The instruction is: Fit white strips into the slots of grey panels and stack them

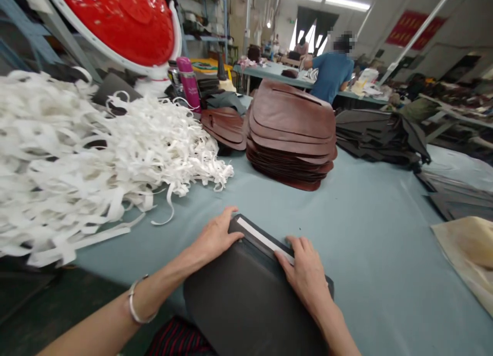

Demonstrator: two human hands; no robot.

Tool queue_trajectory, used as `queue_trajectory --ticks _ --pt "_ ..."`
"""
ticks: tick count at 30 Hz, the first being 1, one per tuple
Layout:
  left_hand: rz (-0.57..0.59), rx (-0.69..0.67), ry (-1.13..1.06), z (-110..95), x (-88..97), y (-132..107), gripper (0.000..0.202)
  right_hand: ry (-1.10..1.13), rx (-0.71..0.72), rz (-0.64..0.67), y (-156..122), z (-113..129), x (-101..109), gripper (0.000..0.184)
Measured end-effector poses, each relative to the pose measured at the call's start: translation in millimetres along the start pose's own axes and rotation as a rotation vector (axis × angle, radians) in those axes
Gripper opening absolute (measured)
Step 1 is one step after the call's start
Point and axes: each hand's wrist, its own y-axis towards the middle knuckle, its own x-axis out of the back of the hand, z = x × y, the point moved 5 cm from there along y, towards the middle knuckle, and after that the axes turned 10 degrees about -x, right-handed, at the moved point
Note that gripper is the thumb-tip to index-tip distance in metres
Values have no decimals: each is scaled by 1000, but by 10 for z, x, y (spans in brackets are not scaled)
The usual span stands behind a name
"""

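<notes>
A dark grey, leather-like panel (254, 299) with rounded lower corners lies in front of me, partly over the near table edge. Along its far side runs a raised black band with a white tape strip (264, 239) on it. My left hand (219, 231) pinches the band's left end, thumb on the near side and fingers beyond it. Farther right, my right hand (308, 271) grips the same band, its thumb against the strip and its fingers over the far edge. That hand and forearm cover part of the panel's right side.
White tape scraps (146, 145) are heaped at the left. Brown leather pieces (290, 125) stand stacked ahead on the blue-green table covering (370, 227). Dark folded pieces (381, 135) lie at the right. Behind them are a red-centred fan (119, 22), a purple bottle (188, 83) and a person in blue (331, 73).
</notes>
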Motion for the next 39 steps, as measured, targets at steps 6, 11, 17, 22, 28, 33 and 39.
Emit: queue_trajectory --ticks 6,11,17,22,28,33,39 --pt "-62 -97 -210 -139 14 265 51 211 -47 24 284 263 -142 25" --pt "-230 -188 134 -120 -100 274 33 218 -12 -96 546 525 -320 22" --pt "-167 -398 248 -272 -176 188 43 129 46 -126 617 828 -399 32" --pt "-47 -489 330 -346 -232 189 45 -147 169 -158 448 887 -362 30" --pt "-69 -480 335 -323 -260 177 45 -267 256 -189 -450 -70 -30 42" --pt "-66 -484 311 -306 -269 176 46 -276 264 -161 -971 -653 260 42" --pt "-24 -545 309 -314 -271 154 49 -185 100 -131 -312 -19 55 36"
